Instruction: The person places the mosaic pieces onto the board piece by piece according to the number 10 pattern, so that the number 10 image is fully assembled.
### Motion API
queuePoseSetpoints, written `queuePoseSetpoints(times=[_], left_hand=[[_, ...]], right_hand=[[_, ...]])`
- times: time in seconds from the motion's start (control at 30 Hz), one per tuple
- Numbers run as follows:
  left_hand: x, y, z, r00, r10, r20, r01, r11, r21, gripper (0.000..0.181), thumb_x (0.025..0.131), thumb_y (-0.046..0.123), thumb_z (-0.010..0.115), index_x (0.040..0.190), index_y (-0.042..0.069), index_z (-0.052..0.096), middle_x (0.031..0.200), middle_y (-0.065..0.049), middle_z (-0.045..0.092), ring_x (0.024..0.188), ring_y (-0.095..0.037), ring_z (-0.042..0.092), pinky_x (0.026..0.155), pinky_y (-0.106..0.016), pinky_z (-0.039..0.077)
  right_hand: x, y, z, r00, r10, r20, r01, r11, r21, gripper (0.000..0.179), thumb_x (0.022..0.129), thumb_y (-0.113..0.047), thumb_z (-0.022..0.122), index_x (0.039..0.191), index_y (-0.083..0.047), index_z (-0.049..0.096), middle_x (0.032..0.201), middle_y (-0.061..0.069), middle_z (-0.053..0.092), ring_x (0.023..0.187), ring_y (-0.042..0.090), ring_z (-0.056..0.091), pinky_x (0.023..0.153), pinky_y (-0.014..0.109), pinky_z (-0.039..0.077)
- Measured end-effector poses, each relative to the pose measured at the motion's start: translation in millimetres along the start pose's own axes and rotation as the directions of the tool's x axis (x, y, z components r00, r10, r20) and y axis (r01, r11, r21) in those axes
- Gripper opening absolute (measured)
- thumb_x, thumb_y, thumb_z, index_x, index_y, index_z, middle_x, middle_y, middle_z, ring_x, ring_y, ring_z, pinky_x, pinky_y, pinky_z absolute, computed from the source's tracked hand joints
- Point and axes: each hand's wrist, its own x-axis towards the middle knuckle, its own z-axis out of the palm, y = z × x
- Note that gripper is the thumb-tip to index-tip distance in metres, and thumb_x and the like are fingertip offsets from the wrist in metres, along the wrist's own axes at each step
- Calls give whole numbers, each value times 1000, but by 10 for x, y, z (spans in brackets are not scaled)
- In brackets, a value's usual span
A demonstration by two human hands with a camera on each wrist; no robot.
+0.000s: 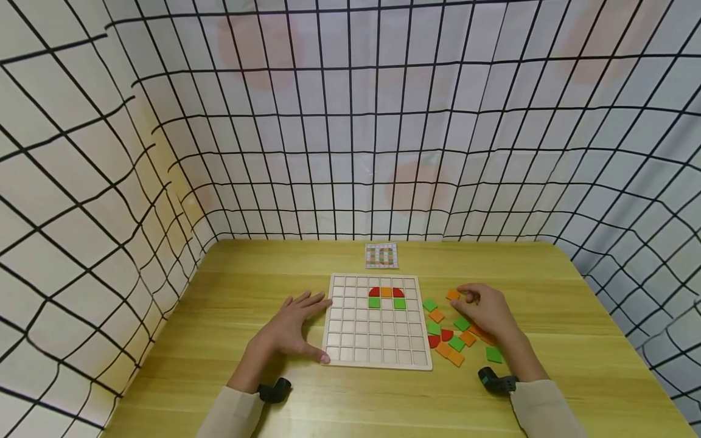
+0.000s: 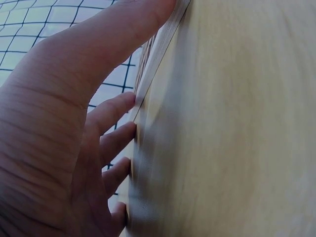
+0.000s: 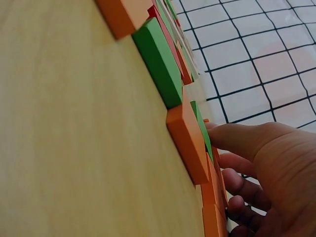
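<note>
A pale square grid board (image 1: pixel 350 340) lies on the table, with a small block of red, orange and green pieces set in cells of its upper right part. My left hand (image 1: pixel 290 328) is spread at the board's left side; its thumb touches the lower left corner and its index finger the left edge. Over the loose tiles to the right of the board is my right hand (image 1: pixel 484 310), its thumb and index finger pinching a square orange tile (image 1: pixel 453 294). The other fingers curl inward, partly hidden in the head view.
Several green, orange and red tiles (image 1: pixel 456 342) lie scattered beside the board, some overlapping. A single green tile (image 1: pixel 494 354) sits nearer the right wrist. Behind the board is a small pattern card (image 1: pixel 381 256). A black-gridded white cloth (image 1: pixel 350 134) surrounds the wooden table (image 1: pixel 263 267).
</note>
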Motion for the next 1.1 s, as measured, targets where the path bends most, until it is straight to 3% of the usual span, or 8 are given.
queuePoseSetpoints(times=[0.67,1.1], left_hand=[[36,-22,-26,999,-23,31,22,1000,17,126,58,80,84,162,32,33,172,1,25,161,-34,13,127,-66,6],[36,-33,-14,998,-33,44,33,999,9,126,58,79,85,163,33,32,172,3,23,162,-31,11,128,-65,4]], right_hand=[[39,50,15,1000,17,1,-17,1000,12,41,98,-34,73,125,-4,72,101,10,67,89,23,58,79,36,50],[42,-51,27,999,-24,42,24,1000,15,40,97,-32,74,124,-4,72,101,10,66,82,21,53,71,33,47]])
